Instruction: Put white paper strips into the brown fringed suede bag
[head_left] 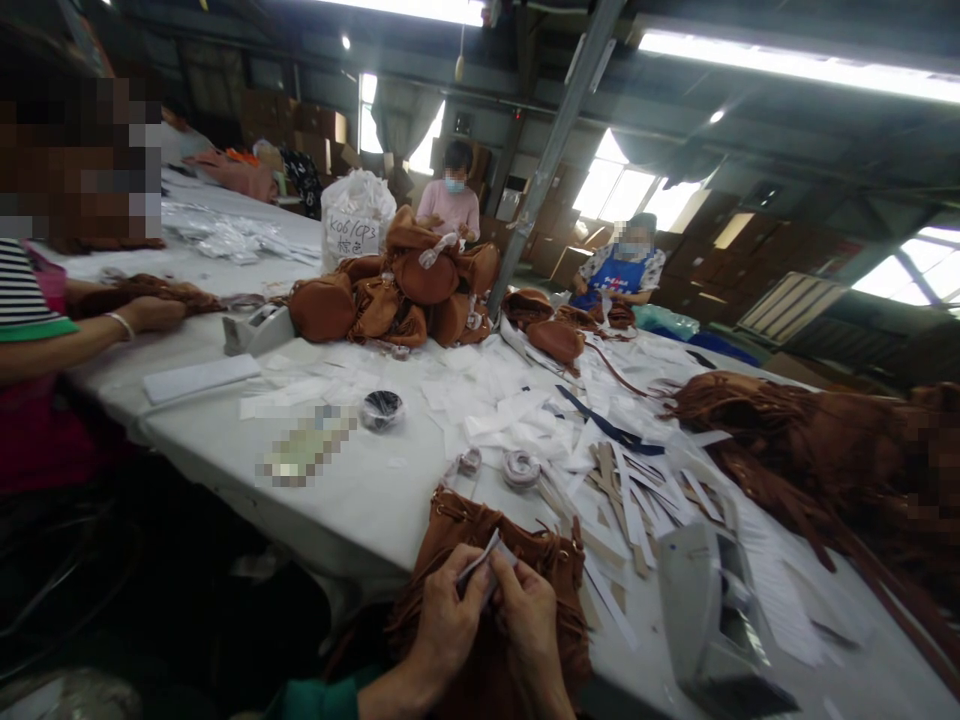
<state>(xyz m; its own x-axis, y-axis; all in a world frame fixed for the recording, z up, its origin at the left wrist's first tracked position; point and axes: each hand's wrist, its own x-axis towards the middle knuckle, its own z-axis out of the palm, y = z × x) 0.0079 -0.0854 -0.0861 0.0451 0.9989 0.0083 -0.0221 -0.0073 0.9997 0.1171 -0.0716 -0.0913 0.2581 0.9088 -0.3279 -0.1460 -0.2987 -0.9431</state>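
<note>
Fingertips of my left hand (448, 608) and my right hand (529, 612) pinch a small folded whitish strip (489, 553) between them; whether it is paper or foam I cannot tell. Beneath both hands lies a brown fringed bag (450, 525) with metal eyelets, at the table's near edge. My wrists partly cover it. Just past the bag's top are a plastic-wrapped coil (520, 468) and a smaller wrapped bundle (469, 461).
A grey tape dispenser (701, 600) stands to the right, near paper strips (630, 500). Brown fringed bags (757, 420) are heaped far right, and more bags (427, 277) mid-table. A black tape roll (382, 410) lies left. A co-worker's hand (157, 314) works there; others stand behind.
</note>
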